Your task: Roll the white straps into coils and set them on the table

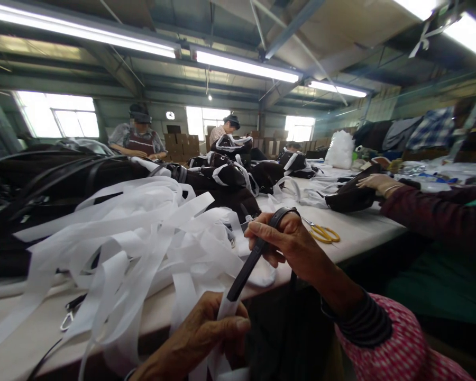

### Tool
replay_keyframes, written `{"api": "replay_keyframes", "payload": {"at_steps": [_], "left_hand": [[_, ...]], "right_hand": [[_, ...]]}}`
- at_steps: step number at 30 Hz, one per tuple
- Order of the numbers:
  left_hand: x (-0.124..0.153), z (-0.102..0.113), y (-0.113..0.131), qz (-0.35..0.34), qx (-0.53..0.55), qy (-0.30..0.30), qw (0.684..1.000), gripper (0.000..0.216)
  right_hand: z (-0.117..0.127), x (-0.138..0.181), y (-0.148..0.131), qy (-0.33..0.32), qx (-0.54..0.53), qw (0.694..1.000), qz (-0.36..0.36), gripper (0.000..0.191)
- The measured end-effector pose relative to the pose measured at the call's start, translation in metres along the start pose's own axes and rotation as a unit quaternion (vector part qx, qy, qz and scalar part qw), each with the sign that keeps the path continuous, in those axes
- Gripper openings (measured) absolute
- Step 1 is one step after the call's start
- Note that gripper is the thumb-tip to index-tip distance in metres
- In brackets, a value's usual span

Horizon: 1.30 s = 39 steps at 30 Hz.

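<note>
A black strap (244,273) runs slantwise between my two hands, over the table's front edge. My right hand (280,241) pinches its upper part, and a loop of the strap curls over the fingers. Lower down, my left hand (212,328) is closed on a white fabric strip (227,307) that lies against the strap's lower end. More of the strip hangs below the left hand. Beside both hands, a heap of white strips (143,238) covers much of the table. Yellow-handled scissors (324,234) lie just right of my right hand.
Black bags (79,180) pile up at the left and middle of the table (357,233). At the right, a co-worker's gloved hand (378,184) rests on a black piece (351,194). Two other people work across the table. A metal clip (67,320) lies near the front edge.
</note>
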<state>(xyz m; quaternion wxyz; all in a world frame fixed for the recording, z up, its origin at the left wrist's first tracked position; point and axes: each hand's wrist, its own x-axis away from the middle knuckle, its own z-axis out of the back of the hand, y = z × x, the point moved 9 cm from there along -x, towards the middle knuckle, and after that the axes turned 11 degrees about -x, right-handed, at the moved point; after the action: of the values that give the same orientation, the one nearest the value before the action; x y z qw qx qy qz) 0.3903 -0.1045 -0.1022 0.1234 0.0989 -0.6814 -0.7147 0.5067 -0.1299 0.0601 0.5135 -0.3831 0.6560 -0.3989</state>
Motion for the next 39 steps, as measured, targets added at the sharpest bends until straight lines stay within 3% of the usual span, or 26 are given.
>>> {"api": "replay_keyframes", "payload": {"at_steps": [7,16,19,22,25,27,30,34,36,39], "left_hand": [[-0.003,-0.002,0.020,-0.018,-0.004,-0.032,0.999,0.041],[-0.005,0.016,0.041,-0.017,-0.018,0.072,0.997,0.035],[0.002,0.020,0.040,-0.031,-0.027,0.078,0.996,0.045],[0.013,0.029,0.030,-0.015,-0.050,0.085,0.995,0.052],[0.018,0.031,0.020,0.006,-0.043,0.076,0.996,0.045],[0.017,0.030,0.017,0.010,-0.008,0.071,0.997,0.039],[0.015,0.035,0.015,-0.007,0.012,0.109,0.994,0.048],[0.017,0.052,0.017,-0.060,-0.098,0.188,0.975,0.025],[0.018,0.053,0.017,-0.082,-0.123,0.187,0.971,0.032],[0.016,0.046,0.018,-0.085,-0.069,0.153,0.982,0.044]], "right_hand": [[-0.029,0.003,0.022,-0.081,0.009,0.996,-0.045,0.035],[-0.053,0.010,0.032,-0.141,0.123,0.982,0.024,0.027],[-0.036,0.018,0.048,-0.145,0.117,0.982,-0.030,0.031],[-0.003,0.027,0.077,-0.077,-0.051,0.987,-0.129,0.050],[0.022,0.030,0.092,0.017,-0.205,0.968,-0.147,0.046],[0.025,0.028,0.087,0.042,-0.224,0.965,-0.127,0.038],[0.011,0.020,0.062,0.010,-0.197,0.977,-0.087,0.031],[-0.007,0.007,0.018,-0.006,-0.122,0.992,0.006,0.028],[-0.011,0.000,-0.001,0.007,-0.069,0.996,0.055,0.025],[-0.020,-0.011,-0.022,0.006,0.020,0.995,0.102,0.024]]}}
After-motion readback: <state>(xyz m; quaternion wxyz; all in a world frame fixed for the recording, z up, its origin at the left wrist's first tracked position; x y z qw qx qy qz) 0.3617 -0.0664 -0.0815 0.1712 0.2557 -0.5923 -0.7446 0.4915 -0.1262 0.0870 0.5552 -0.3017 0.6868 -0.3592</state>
